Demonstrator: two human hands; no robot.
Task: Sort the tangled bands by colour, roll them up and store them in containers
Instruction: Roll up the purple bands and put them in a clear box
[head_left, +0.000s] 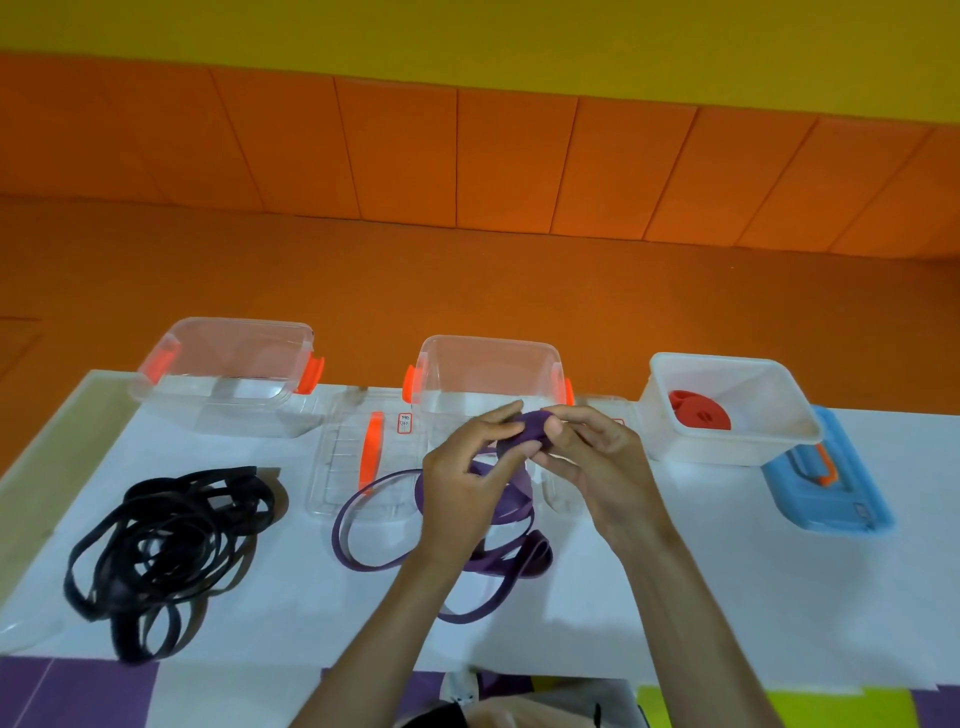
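A small purple roll (531, 431) is pinched between my left hand (467, 467) and my right hand (592, 462), held above the table in front of the middle clear container (488, 374). The loose purple band (374, 525) trails down from the roll and loops over the white table. A tangled heap of black band (166, 551) lies at the left. A rolled orange band (698, 410) sits inside the white container (732, 405) at the right. The left clear container (228, 374) looks empty.
A clear lid with an orange handle (363, 457) lies between the two clear containers. A blue lid with an orange handle (826, 483) lies at the far right. The white table (727, 571) ends near purple and green floor mats.
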